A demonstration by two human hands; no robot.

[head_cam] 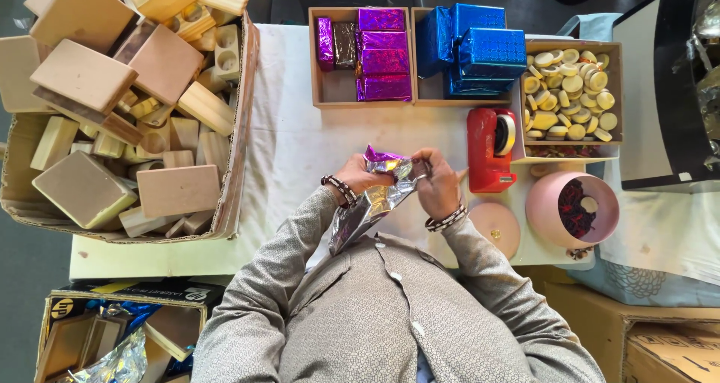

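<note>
Centre frame, above the desk (pixel 285 150), left hand (pixel 361 177) and right hand (pixel 437 184) both pinch a foil sheet (pixel 375 203), silver side out, folding it round something hidden; tape dispenser (pixel 489 150) just right for reach.

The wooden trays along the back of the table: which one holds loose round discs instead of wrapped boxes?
The rightmost wooden tray, behind the red tape dispenser, is heaped with pale round discs. The other two hold shiny purple boxes and shiny blue boxes.
</note>
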